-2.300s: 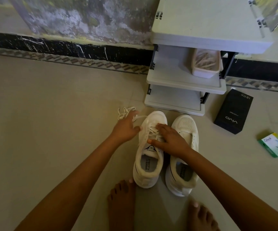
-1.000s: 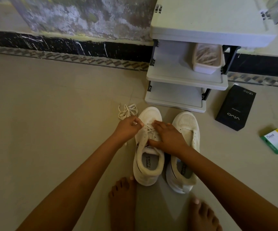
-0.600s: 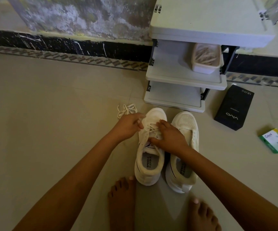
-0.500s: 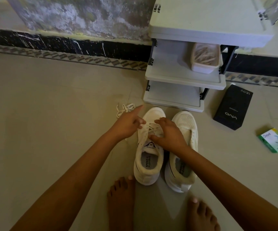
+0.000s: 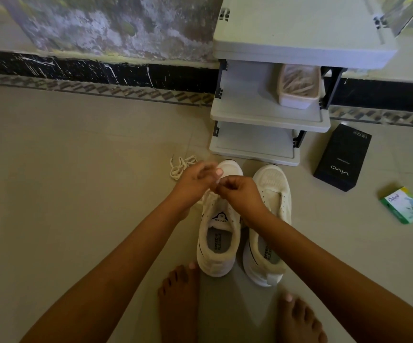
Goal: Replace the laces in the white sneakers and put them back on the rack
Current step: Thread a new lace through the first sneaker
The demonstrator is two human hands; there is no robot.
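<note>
The likeliest slip is the lace (image 5: 213,191) pulling out of an eyelet or coming up uneven, since both hands work close together above the forefoot of the left-side sneaker (image 5: 216,233) and nothing pins the shoe to the floor; a firm tug could lift or skew it against the right-side sneaker (image 5: 272,219), which stands touching it. The old lace (image 5: 182,165) lies in a loose tangle on the floor just beside the left hand (image 5: 195,184) and could get caught up with the one being threaded. As for the grip, the right hand (image 5: 240,194) has its fingers curled in, thumb and fingertips pinching a pale strand of the lace. The left hand meets it fingertip to fingertip with its fingers bent, but it is blurred, so I cannot tell whether it pinches the lace or only touches it. Both sneakers stand on the floor in front of the rack (image 5: 262,115), toes towards its lowest shelf, not yet on it.
</note>
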